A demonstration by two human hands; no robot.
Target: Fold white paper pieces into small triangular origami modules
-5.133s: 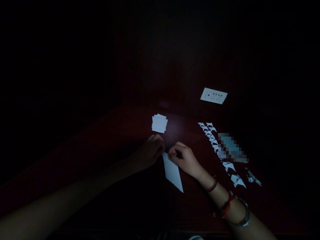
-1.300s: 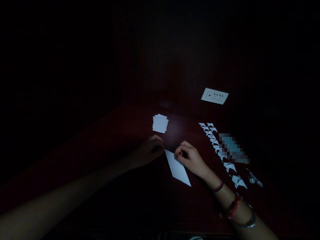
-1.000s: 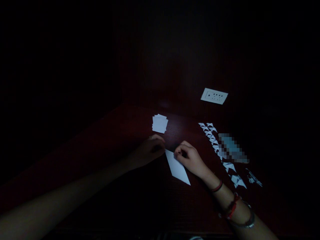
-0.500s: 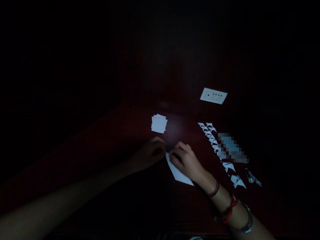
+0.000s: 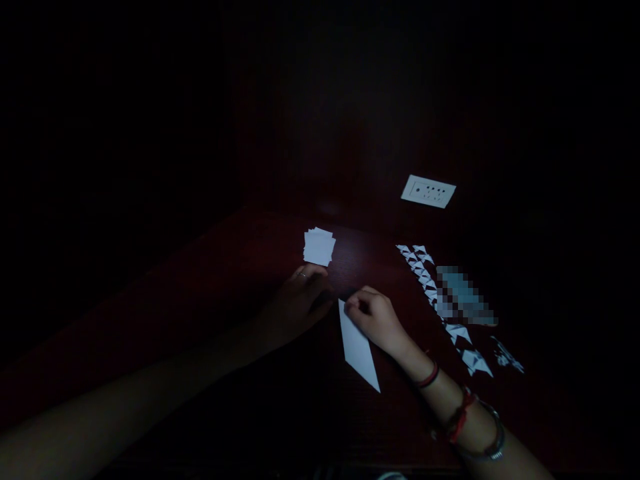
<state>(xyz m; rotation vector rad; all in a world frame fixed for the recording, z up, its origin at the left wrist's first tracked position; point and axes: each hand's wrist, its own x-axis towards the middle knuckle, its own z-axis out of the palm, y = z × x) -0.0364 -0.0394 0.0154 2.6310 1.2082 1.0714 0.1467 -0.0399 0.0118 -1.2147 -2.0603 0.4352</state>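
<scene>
A folded white sheet of paper (image 5: 357,350), long and slanted with pointed ends, lies on the dark red table in front of me. My right hand (image 5: 377,319) is closed at its upper right edge, thumb and finger pinched on the paper. To the left of the paper's top end is my left hand (image 5: 300,300), in shadow, its fingers loosely bent and apart with nothing seen between them. Its fingertips are just below a stack of white paper squares (image 5: 319,248). Between the left hand and the folded paper there is a small gap.
Along the right runs a row of small folded paper pieces (image 5: 423,273), with larger folded pieces (image 5: 475,362) nearer me. Beside them are a blurred-out flat item (image 5: 465,295) and small pale scraps (image 5: 507,355). A white wall socket (image 5: 429,191) sits behind. Surroundings are very dark.
My left hand has come away from the paper's top end, moving left and up toward the stack. The folded paper has turned steeper, its lower end swinging toward me.
</scene>
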